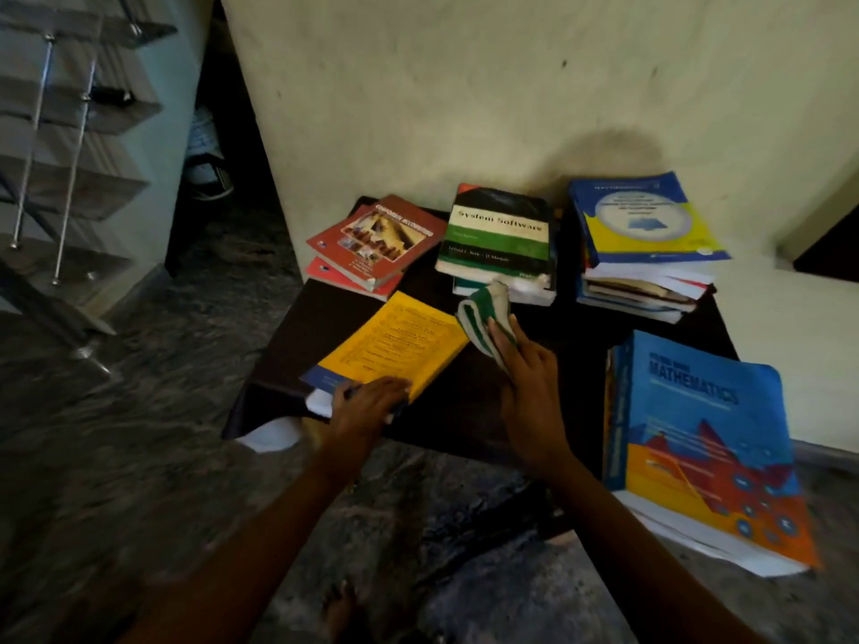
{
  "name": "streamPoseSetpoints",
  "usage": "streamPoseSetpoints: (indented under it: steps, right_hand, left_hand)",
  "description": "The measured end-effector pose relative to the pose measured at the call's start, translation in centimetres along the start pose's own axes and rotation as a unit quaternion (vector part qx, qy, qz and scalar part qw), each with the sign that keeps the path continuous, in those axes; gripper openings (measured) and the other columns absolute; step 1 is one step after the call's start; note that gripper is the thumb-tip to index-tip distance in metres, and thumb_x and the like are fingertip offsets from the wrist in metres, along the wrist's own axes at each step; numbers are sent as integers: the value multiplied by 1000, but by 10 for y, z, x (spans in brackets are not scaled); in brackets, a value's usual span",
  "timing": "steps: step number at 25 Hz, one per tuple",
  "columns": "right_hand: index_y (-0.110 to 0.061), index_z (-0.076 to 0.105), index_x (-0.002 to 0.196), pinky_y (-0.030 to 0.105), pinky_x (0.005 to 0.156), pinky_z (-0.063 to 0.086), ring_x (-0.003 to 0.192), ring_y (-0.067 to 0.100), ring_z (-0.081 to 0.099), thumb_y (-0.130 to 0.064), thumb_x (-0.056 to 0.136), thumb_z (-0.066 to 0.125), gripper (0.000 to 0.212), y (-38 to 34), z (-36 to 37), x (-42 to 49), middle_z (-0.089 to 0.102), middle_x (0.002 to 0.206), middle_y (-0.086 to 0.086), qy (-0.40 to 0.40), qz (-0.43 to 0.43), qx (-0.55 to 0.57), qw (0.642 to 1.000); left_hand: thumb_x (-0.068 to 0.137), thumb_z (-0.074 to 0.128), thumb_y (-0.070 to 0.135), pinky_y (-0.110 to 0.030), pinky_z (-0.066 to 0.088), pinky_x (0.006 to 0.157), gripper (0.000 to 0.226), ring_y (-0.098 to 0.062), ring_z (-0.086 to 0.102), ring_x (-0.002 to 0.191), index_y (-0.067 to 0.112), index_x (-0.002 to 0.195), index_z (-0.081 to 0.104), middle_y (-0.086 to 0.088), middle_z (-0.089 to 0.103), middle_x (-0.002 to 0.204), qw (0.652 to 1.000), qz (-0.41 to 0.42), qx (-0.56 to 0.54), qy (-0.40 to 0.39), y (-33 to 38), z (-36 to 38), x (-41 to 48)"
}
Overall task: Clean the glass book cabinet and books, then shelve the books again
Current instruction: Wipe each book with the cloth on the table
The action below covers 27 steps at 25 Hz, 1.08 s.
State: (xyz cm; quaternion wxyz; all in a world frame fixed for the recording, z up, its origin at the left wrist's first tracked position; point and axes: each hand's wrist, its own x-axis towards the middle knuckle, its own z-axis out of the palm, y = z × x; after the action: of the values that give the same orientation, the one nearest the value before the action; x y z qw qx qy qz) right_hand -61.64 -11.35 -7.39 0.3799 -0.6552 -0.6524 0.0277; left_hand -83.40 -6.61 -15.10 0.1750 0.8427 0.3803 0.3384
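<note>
— Left hand (367, 404) lies flat on the near end of the yellow softcover book (395, 346), as far as my feed shows. Its fingers stretch across the cover, its thumb sits at the near edge, and it presses the book down on the dark brown table (446, 411).

— And the other one?

— My right hand (527, 378) has its fingers wrapped round a folded green-and-white striped cloth (481, 318). The cloth sticks out past the fingertips, just beside the far right corner of the yellow book. Whether it touches the cover I cannot tell.

— Where are the rest of the books?

— All on the same table, which stands against the pale plaster wall (465, 86). At the far left, two red paperbacks (372, 244) are stacked one on the other. In the middle, a black, white and green book titled System Software (499, 230) tops a short pile. At the far right stands a taller pile with a blue-and-yellow book (646, 220) on top. At the near right corner, a large blue and orange Mathematics book (697, 434) lies uppermost on another pile and hangs over the table's edge.

— Anything around the table?

— I see a grey stone floor (139, 434) and a staircase with metal balusters (69, 132) off to the left. A pair of white shoes (207, 151) sits in the dark gap beside the wall, and a bare foot (339, 606) shows at the bottom of my view.
</note>
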Motion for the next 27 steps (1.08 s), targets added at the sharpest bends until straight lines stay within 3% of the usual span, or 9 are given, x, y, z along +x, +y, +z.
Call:
streamPoseSetpoints:
  steps: [4,8,12,13,15,17,18,23,27]
  right_hand:
    - [-18,41,138,19,95,24,108,20,33,0,72,27,70,9,19,-3,36,146,11,-37,-9,9,999]
    - [-20,41,139,35,100,32,112,29,39,-22,81,22,61,5,43,13,34,148,10,-102,-23,12,994]
    - [-20,47,136,40,93,38,108,38,48,-26,85,23,57,3,74,61,41,143,16,-162,-49,-53,984]
    - [-18,48,135,40,90,40,106,40,50,-19,83,23,57,7,84,75,44,141,18,-166,-61,-78,981]
    - [-19,43,139,43,92,39,113,40,47,-12,84,28,57,13,106,100,39,144,18,-210,-72,-146,964]
    - [-26,30,144,44,99,32,126,37,32,-12,89,39,58,15,124,111,25,152,11,-283,-45,-202,936]
    - [-29,28,145,44,101,30,129,36,28,-14,90,43,59,14,130,111,21,154,8,-306,-25,-212,928]
    - [-29,22,147,43,103,27,132,39,21,-16,89,47,64,-17,149,74,17,154,7,-302,-31,-208,930]
    - [-28,54,128,37,75,48,99,37,56,-19,63,71,68,-44,157,17,53,132,11,-254,-130,-162,945]
  left_hand:
    - [103,21,37,-44,15,108,36,-1,15,142,24,126,45,28,10,153,989,66,131,-31,-30,32,-37]
    - [103,19,40,-52,10,110,41,-15,5,146,22,131,43,13,8,158,967,96,235,-16,-38,28,-47]
    - [91,39,60,-41,27,108,62,-31,28,136,12,129,39,-17,39,138,983,-140,0,122,-10,8,-56]
    - [89,47,57,-44,34,106,60,-35,36,131,12,129,40,-20,44,135,946,-258,-99,172,0,5,-51]
    - [92,56,35,-44,49,86,44,-42,52,117,11,127,46,-24,54,125,787,-482,-327,202,12,-1,-33]
    - [96,49,18,-36,53,65,20,-39,60,98,9,113,54,-21,62,109,631,-567,-488,204,8,-2,-21]
    - [97,46,14,-33,54,59,14,-34,61,90,10,107,56,-16,63,102,593,-575,-521,215,4,-4,-18]
    - [95,48,16,-31,59,59,15,-20,69,79,10,105,57,-6,72,90,563,-554,-564,240,-11,-2,-31]
    - [99,42,22,-26,57,53,21,-11,68,59,10,102,58,-3,71,77,531,-557,-590,244,-12,-4,-32]
